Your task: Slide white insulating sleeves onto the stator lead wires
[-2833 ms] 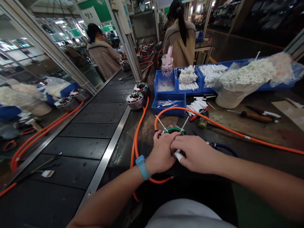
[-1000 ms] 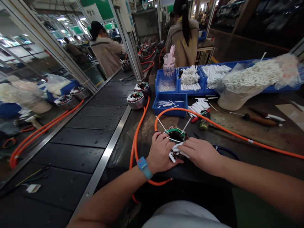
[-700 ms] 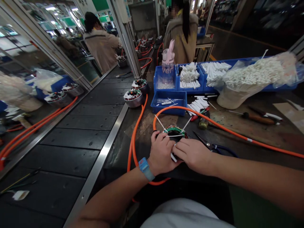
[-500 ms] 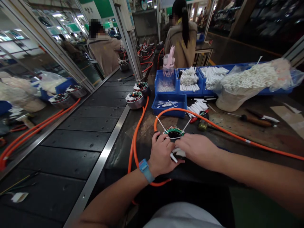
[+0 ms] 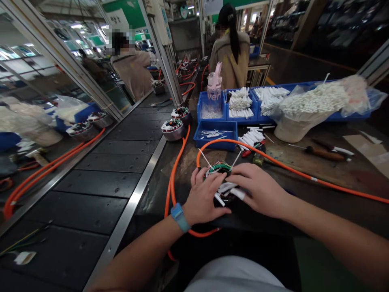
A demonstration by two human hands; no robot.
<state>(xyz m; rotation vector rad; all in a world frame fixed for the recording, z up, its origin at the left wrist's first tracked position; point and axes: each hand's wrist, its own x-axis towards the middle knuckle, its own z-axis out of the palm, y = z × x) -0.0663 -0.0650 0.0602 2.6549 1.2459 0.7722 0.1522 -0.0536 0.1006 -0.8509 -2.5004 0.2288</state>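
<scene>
A round motor part with a green wound ring and white sleeves lies on the dark bench in front of me. My left hand rests on its left side, fingers curled over the rim and thumb spread below. From the right, my right hand has its fingertips at the ring's inner edge, near the white sleeves. Whether the right fingers pinch a thin wire or tie is too small to tell. Two thin white sticks rise from the back of the part. An orange cable arches behind it.
Blue bins with white tubes stand behind the part, beside a bagged bundle and a pink bottle. Screwdrivers lie at right. At left runs a conveyor with more motor parts. Two people stand beyond.
My left fingers have spread and flattened over the part. My right hand has shifted slightly right, uncovering more of the white sleeves. The view has moved a little.
</scene>
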